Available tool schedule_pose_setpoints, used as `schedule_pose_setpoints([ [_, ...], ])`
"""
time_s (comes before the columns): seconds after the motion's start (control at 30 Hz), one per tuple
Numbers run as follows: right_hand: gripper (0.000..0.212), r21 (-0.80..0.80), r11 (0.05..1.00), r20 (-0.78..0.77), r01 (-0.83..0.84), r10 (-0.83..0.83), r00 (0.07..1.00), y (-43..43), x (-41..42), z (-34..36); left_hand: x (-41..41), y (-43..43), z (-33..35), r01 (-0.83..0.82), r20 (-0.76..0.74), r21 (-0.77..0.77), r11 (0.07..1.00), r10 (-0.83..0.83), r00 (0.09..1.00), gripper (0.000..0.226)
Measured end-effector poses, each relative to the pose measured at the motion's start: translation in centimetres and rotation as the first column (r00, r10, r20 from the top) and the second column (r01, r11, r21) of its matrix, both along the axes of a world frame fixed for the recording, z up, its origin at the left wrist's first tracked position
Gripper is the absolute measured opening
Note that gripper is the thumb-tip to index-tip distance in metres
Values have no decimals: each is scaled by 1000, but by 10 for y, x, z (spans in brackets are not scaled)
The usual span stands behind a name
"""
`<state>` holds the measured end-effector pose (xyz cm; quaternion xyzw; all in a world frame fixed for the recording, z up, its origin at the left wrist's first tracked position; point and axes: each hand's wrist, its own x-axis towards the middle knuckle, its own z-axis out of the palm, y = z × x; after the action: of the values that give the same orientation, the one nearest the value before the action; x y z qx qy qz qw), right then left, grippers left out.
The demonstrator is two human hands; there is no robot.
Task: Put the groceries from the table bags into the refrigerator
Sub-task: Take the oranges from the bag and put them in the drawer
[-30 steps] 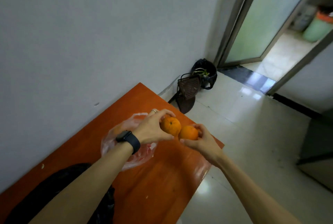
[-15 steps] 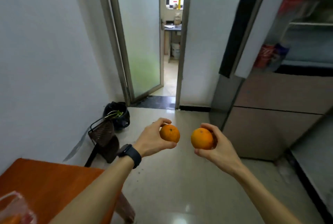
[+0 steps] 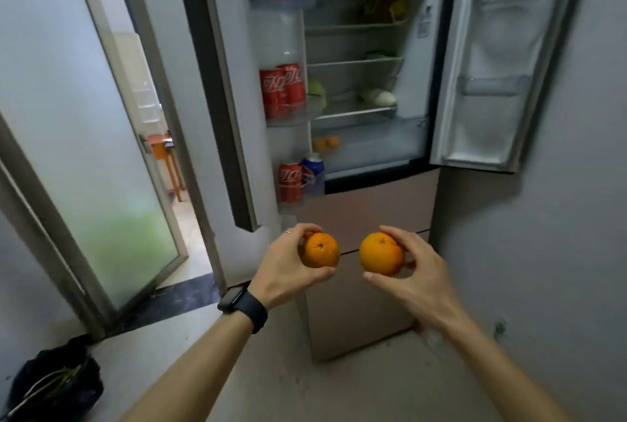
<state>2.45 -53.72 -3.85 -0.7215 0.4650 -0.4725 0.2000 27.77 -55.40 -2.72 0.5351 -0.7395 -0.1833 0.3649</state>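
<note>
frosted glass door [image 3: 101,150] open at left — black bag [image 3: 54,384] on the floor nearby.

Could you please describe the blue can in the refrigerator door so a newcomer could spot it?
The refrigerator stands open straight ahead, with drink cans racked in its door on the left. Look at the lowest door bin. Beside its red cola can stands the blue can, the only blue one there.
</note>
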Motion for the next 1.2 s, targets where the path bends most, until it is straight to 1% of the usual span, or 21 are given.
schedule_pose_setpoints([
  [0.1, 74, -43, 999, 12, 29, -29, 1000, -46, -23, 15, -30, -48, 21, 33, -3, -84, 996, -33, 999, 68],
  [0.2, 74, -83, 995, -8, 55, -56, 998, -100, -41, 34, -53, -102, 42, 39, 13, -147, 988, -37, 999, 69],
  [0.37, 74, -110, 992, -48, 60, -66, 997, -198, -65, 74, -79, -201, 79, -3, 71, -198, 980, 17, 997, 67],
  [0.47, 74, -135, 989, -104, 63, -77, 992, -260, -78, 98, -93, -259, 99, -40, 89, -218, 975, 61, 994, 67],
  [0.63, 75, -177, 981, -95, 76, -94, 991, -347, -93, 131, -111, -340, 127, -127, 21, -215, 968, 135, 991, 66],
  [0.73, 74, -176, 981, -88, 86, -103, 991, -396, -101, 141, -121, -385, 139, -162, -8, -219, 962, 165, 986, 67],
  [0.83, 75, -164, 983, -103, 86, -103, 989, -451, -108, 151, -126, -440, 150, -247, -59, -183, 952, 240, 969, 70],
  [0.9, 76, -145, 988, -127, 59, -77, 989, -490, -111, 155, -125, -476, 154, -298, -14, -157, 942, 300, 954, 77],
  [0.97, 75, -128, 992, -148, 19, -38, 988, -531, -114, 157, -122, -509, 155, -330, 47, -119, 936, 338, 940, 77],
  [1.1, 75, -64, 995, -202, -75, 61, 977, -606, -111, 160, -108, -564, 152, -420, 151, -64, 905, 425, 893, 63],
  [1.2, 77, 30, 986, -316, -161, 162, 935, -654, -103, 160, -96, -599, 143, -471, 285, 34, 881, 443, 850, 70],
])
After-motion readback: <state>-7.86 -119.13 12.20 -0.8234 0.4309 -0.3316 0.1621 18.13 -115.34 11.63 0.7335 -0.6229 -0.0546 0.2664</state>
